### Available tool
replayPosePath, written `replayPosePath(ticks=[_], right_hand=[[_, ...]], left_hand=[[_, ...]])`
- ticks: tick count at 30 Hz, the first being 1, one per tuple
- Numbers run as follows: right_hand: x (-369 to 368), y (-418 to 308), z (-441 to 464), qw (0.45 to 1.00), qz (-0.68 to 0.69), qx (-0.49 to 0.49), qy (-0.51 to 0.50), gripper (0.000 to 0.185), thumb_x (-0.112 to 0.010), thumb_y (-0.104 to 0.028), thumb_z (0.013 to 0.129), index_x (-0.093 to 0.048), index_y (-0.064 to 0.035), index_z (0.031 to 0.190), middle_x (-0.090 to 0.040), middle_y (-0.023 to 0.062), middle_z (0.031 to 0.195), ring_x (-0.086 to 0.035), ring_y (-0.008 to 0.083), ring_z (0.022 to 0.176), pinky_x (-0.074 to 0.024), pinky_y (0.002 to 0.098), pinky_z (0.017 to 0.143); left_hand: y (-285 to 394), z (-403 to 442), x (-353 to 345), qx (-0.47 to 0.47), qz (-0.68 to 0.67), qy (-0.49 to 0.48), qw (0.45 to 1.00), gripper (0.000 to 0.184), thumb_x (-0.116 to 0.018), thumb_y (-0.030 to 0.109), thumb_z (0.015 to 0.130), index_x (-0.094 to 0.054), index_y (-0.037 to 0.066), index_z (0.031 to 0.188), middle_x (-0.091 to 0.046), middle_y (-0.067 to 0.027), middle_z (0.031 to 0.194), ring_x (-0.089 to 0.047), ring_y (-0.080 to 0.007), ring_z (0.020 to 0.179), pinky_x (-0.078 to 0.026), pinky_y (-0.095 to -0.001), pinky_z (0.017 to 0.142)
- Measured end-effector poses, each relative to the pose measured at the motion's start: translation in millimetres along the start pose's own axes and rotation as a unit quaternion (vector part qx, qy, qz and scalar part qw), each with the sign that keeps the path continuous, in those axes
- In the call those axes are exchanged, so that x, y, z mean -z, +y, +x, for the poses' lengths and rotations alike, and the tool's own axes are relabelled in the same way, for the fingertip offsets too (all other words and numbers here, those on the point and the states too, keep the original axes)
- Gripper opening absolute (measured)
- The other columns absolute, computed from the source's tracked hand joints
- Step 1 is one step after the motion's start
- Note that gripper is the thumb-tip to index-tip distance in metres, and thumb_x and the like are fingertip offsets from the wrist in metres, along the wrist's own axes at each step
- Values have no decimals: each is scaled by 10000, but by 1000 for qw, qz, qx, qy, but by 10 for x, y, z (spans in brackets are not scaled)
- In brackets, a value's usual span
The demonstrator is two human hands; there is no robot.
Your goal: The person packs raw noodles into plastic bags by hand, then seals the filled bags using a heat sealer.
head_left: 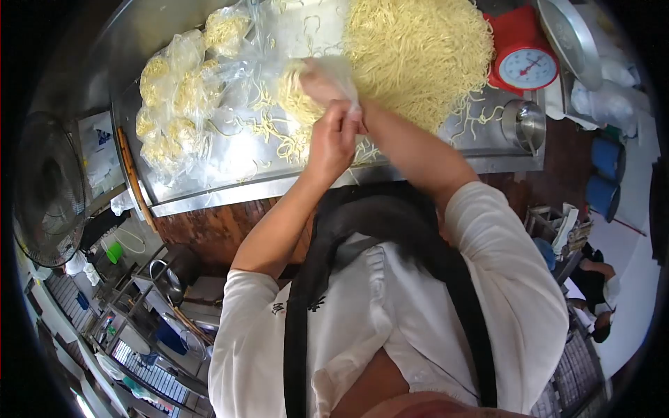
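My left hand [334, 139] is closed, its fingers pinching the rim of a clear plastic bag [341, 70] close to my right wrist. The bag's film wraps around my right hand [323, 85], which is blurred by motion, and its fingers cannot be made out. A clump of yellow noodles [295, 97] lies against that hand; whether it is inside the bag is unclear. Just beyond my right forearm spreads a large heap of loose noodles [418, 56] on the metal table [230, 182].
Several filled noodle bags [182, 94] crowd the table's left side. A red dial scale [516, 42] stands at the right, with a metal container [523, 125] nearer me. Beyond the left edge is a fan [49, 188]. Another person [596, 285] is at far right.
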State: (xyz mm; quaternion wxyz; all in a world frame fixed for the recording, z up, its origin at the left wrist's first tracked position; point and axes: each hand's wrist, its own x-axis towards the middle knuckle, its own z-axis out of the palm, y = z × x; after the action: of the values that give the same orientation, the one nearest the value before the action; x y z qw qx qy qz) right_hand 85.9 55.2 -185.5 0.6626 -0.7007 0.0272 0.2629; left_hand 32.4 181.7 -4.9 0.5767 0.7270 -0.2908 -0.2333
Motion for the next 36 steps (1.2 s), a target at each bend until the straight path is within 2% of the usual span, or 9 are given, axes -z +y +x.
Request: replayPosePath(ticks=[2, 4, 6, 8, 12, 18, 21, 27, 36], right_hand=[[45, 1003, 408, 986, 150, -50, -55, 259, -506, -267, 950, -647, -64, 1027, -684, 116, 862, -642, 243, 712, -499, 398, 588], [-31, -938, -829, 978, -202, 27, 48, 268, -516, -177, 943, -645, -36, 1131, -689, 203, 1039, -678, 296, 932, -538, 435, 790], [96, -542, -1299, 917, -275, 178, 225, 331, -536, -123, 908, -635, -50, 1215, -692, 191, 1075, -672, 312, 969, -524, 419, 861], [338, -513, -1629, 965, -175, -51, 190, 440, -554, -77, 875, -588, -75, 1313, -648, 180, 1211, -636, 339, 1055, -502, 401, 938], [312, -390, -1857, 923, -247, -89, 283, 493, -574, -35, 858, -551, -85, 1348, -594, 185, 1316, -553, 305, 1250, -376, 414, 1105], [-109, -512, -1373, 776, -464, 85, 418, 474, -639, -45, 811, -586, -130, 1275, -644, 149, 1187, -584, 288, 1157, -259, 525, 1163], [128, -598, -1009, 877, -383, 78, 280, 302, -674, -76, 793, -679, -159, 1084, -698, 148, 978, -664, 294, 989, -341, 514, 1116], [847, -370, -687, 883, -226, 27, 410, 191, -648, -113, 803, -668, 3, 954, -693, 203, 968, -668, 360, 910, -536, 440, 784], [2268, -708, -1189, 784, -250, -213, 527, 783, -711, -416, 825, -443, 99, 1350, -603, 289, 1251, -613, 378, 1146, -497, 415, 973]], left_hand=[[-232, 151, 200, 56, -190, 61, 978, 131, -524, 140, 1023, -573, 23, 989, -642, -72, 781, -649, -146, 713, -533, -288, 646], [-557, 339, 646, 101, -144, 22, 984, 164, -601, 146, 983, -606, 22, 1090, -658, -100, 908, -662, -199, 839, -542, -335, 793], [-460, 469, 793, -81, 263, -29, 961, 282, -659, 165, 926, -614, 37, 1173, -643, -136, 1102, -626, -277, 1039, -496, -428, 936], [-595, 511, 436, -208, 406, -53, 888, 368, -715, 187, 850, -632, 54, 1183, -603, -145, 1220, -569, -314, 1141, -446, -453, 1001], [-1453, 678, 10, -226, 596, -190, 747, 472, -779, 208, 729, -666, 62, 1163, -630, -179, 1224, -571, -361, 1166, -458, -426, 991], [-809, 685, 583, -56, 357, -191, 913, 405, -747, 162, 705, -675, 20, 1077, -681, -239, 822, -667, -407, 800, -546, -431, 735], [-211, 399, 703, -26, 298, -147, 943, 357, -731, 150, 718, -675, 4, 1039, -667, -246, 777, -656, -416, 713, -539, -433, 667], [328, -24, 721, 50, 246, -27, 968, 290, -718, 148, 742, -660, -14, 974, -680, -247, 815, -676, -402, 762, -531, -411, 682], [-562, -231, 915, -72, 265, 50, 960, 467, -657, -15, 740, -540, -15, 1191, -593, -239, 1069, -560, -427, 1018, -455, -463, 920]])
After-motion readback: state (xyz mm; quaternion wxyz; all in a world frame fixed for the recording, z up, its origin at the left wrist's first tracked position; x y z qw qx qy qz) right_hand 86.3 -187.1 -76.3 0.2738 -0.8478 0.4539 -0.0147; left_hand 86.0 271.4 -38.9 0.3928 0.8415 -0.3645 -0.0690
